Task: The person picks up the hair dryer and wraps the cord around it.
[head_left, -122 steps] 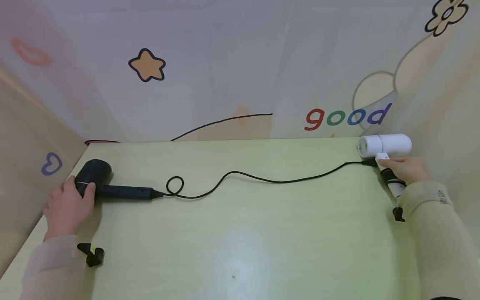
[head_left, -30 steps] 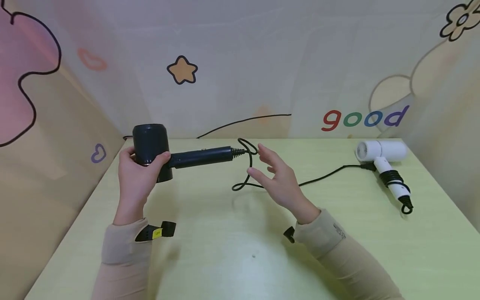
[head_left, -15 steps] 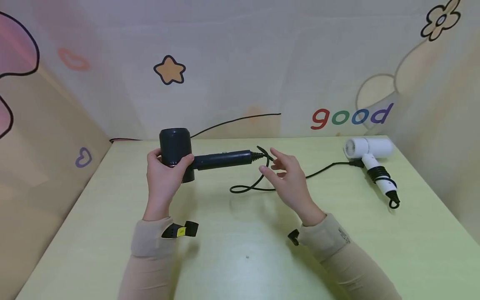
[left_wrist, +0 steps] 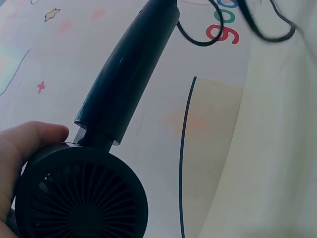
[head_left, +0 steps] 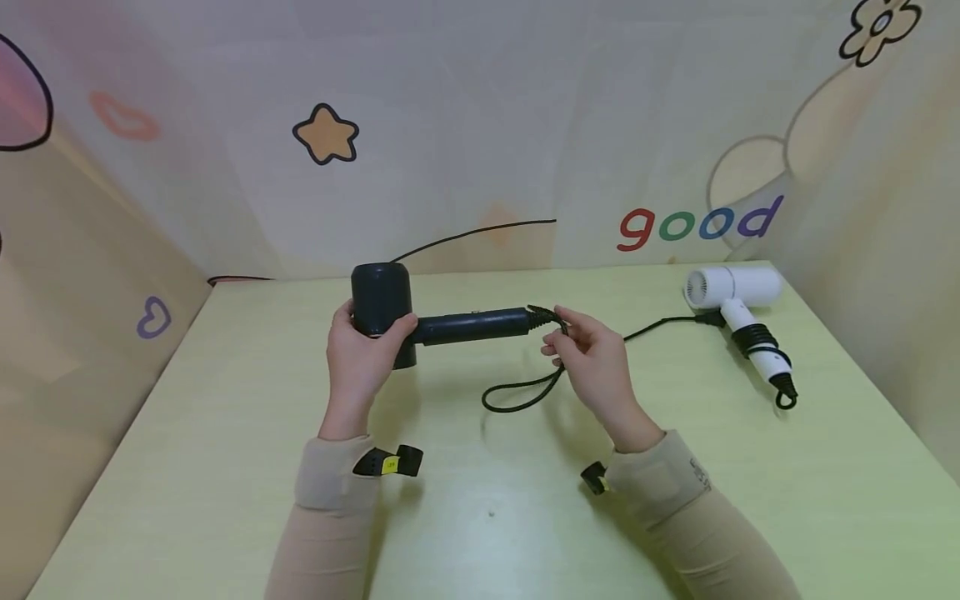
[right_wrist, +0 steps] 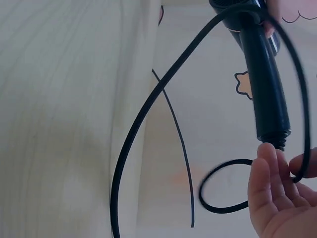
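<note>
The left hand (head_left: 360,358) grips the black hair dryer (head_left: 450,327) by its barrel (head_left: 380,292), thumb in front and fingers curled behind, holding it above the pale table (head_left: 225,467) at nine o'clock from the right hand (head_left: 597,362). The dryer is dark and glossy, its barrel nearly upright, its handle (head_left: 482,325) pointing to three o'clock. Near that handle's end the right hand pinches the black cord (right_wrist: 114,208) between thumb and forefinger, the other fingers loosely bent; a loop hangs at eight o'clock from them. At three o'clock from the right hand lies a white hair dryer (head_left: 750,287) (more black cord is wound round its grip), its lower end toward five o'clock and a black plug (head_left: 708,318) just beside its neck. Only the left wrist view shows the round grille (left_wrist: 84,193) with fanned slats; the right wrist view shows the cord sweeping in a broad arch.
</note>
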Tool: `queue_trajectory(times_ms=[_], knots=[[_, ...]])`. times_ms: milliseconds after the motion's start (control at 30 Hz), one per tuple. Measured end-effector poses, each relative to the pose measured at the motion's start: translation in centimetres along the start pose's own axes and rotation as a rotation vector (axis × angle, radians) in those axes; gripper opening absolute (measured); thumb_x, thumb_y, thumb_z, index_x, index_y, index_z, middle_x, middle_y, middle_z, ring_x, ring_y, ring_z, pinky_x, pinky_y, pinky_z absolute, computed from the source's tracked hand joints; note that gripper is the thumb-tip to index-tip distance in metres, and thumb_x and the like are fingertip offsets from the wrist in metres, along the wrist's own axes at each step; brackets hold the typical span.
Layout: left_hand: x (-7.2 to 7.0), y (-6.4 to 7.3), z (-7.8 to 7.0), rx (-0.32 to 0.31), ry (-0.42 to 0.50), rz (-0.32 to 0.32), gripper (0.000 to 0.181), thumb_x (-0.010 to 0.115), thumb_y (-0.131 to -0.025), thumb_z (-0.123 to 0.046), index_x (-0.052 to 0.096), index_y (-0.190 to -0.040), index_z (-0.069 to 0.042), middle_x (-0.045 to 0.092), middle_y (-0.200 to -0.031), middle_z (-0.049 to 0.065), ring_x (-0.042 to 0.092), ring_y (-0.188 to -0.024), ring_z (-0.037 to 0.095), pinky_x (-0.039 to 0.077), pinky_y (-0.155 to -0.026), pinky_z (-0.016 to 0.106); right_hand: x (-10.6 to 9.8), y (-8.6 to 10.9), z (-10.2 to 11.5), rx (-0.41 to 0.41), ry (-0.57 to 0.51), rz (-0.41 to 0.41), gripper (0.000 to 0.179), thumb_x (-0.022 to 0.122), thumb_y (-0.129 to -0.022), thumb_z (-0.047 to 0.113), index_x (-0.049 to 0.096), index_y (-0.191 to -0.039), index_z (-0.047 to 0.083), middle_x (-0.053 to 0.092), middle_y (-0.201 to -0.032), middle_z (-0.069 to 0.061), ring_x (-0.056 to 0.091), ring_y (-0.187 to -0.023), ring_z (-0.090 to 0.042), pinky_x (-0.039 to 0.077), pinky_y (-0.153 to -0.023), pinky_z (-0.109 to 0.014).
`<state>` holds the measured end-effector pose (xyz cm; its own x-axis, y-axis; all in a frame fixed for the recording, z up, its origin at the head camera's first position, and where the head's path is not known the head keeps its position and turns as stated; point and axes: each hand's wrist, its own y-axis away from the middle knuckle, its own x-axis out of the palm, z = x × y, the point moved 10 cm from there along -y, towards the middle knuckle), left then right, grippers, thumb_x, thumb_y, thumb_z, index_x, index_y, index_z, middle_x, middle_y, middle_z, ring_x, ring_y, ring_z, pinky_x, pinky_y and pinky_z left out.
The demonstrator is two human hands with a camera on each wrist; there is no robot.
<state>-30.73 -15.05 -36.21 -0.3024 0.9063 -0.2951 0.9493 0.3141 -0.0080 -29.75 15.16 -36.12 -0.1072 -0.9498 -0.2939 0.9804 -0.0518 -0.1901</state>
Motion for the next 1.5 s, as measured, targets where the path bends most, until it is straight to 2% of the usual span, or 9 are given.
queue_trajectory(times_ms=[167, 333, 400, 600, 800, 1000, 1200, 1367, 1500], knots=[[0.1, 0.0, -0.1, -0.003, -0.041, 0.011, 0.077, 0.072, -0.079, -0.036, 0.036, -0.138, -0.002, 0.051, -0.124, 0.015, 0.052, -0.106, 0.030, 0.049, -0.088, 0.045, -0.6, 0.0, 0.3, 0.024, -0.107, -0.010, 0.040, 0.053, -0.096, 0.014, 0.049, -0.136, 0.006, 0.067, -0.110, -0.021, 0.068, -0.076, -0.003, 0.056, -0.071, -0.021], [0.2, 0.1, 0.1, -0.013, -0.093, 0.020, 0.081, 0.072, -0.078, -0.037, 0.032, -0.140, -0.004, 0.045, -0.127, 0.015, 0.049, -0.109, 0.030, 0.048, -0.089, 0.046, -0.8, 0.1, 0.9, 0.018, -0.226, -0.007, 0.042, 0.051, -0.098, 0.016, 0.046, -0.138, 0.006, 0.068, -0.107, -0.004, 0.068, -0.076, -0.005, 0.057, -0.071, -0.024], [0.2, 0.1, 0.1, -0.004, -0.109, 0.016, 0.082, 0.072, -0.078, -0.037, 0.031, -0.140, -0.004, 0.044, -0.127, 0.016, 0.048, -0.109, 0.030, 0.048, -0.089, 0.046, -0.6, 0.3, 1.1, 0.014, -0.272, 0.017, 0.042, 0.050, -0.098, 0.016, 0.044, -0.139, 0.006, 0.067, -0.108, 0.001, 0.068, -0.075, -0.006, 0.057, -0.070, -0.024], [0.0, 0.0, 0.2, 0.017, -0.105, -0.017, 0.082, 0.072, -0.077, -0.037, 0.030, -0.140, -0.003, 0.042, -0.126, 0.016, 0.046, -0.109, 0.029, 0.046, -0.087, 0.045, 0.8, 1.3, 2.4, 0.028, -0.380, 0.131, 0.042, 0.048, -0.099, 0.016, 0.042, -0.140, 0.007, 0.065, -0.115, -0.002, 0.064, -0.067, -0.008, 0.055, -0.063, -0.022], [-0.3, 0.1, 0.4, 0.017, -0.051, -0.055, 0.082, 0.071, -0.079, -0.036, 0.027, -0.139, -0.002, 0.043, -0.128, 0.016, 0.047, -0.110, 0.030, 0.045, -0.090, 0.046, 3.3, 3.4, 4.1, 0.014, -0.420, 0.294, 0.043, 0.048, -0.099, 0.016, 0.041, -0.140, 0.006, 0.066, -0.113, 0.004, 0.054, -0.056, -0.008, 0.046, -0.053, -0.018], [-0.5, 0.1, 0.7, -0.029, 0.018, -0.069, 0.083, 0.069, -0.080, -0.040, 0.024, -0.141, -0.006, 0.049, -0.127, 0.016, 0.054, -0.110, 0.029, 0.049, -0.091, 0.047, 6.3, 5.6, 4.8, -0.011, -0.423, 0.462, 0.042, 0.048, -0.099, 0.014, 0.042, -0.139, 0.004, 0.067, -0.112, 0.006, 0.050, -0.052, -0.007, 0.038, -0.051, -0.017], [-0.6, 0.1, 0.5, -0.017, 0.086, -0.090, 0.083, 0.069, -0.081, -0.042, 0.023, -0.141, -0.007, 0.049, -0.127, 0.015, 0.056, -0.108, 0.027, 0.052, -0.089, 0.045, 8.1, 6.6, 4.3, 0.015, -0.422, 0.518, 0.040, 0.048, -0.099, 0.013, 0.045, -0.137, 0.003, 0.068, -0.108, 0.008, 0.046, -0.050, -0.007, 0.037, -0.050, -0.018], [-0.9, 0.2, 0.1, -0.001, 0.123, -0.106, 0.083, 0.068, -0.082, -0.042, 0.022, -0.141, -0.007, 0.047, -0.129, 0.014, 0.057, -0.108, 0.026, 0.052, -0.089, 0.044, 9.0, 7.0, 3.9, 0.037, -0.433, 0.535, 0.040, 0.050, -0.098, 0.014, 0.047, -0.137, 0.005, 0.068, -0.105, 0.011, 0.044, -0.050, -0.008, 0.036, -0.050, -0.018], [-1.0, 0.3, 0.0, -0.012, 0.143, -0.104, 0.082, 0.067, -0.082, -0.043, 0.022, -0.142, -0.009, 0.045, -0.131, 0.013, 0.056, -0.109, 0.026, 0.051, -0.091, 0.044, 9.7, 7.3, 3.4, 0.058, -0.439, 0.543, 0.041, 0.050, -0.098, 0.015, 0.047, -0.138, 0.005, 0.068, -0.104, 0.012, 0.043, -0.049, -0.007, 0.034, -0.049, -0.019]])
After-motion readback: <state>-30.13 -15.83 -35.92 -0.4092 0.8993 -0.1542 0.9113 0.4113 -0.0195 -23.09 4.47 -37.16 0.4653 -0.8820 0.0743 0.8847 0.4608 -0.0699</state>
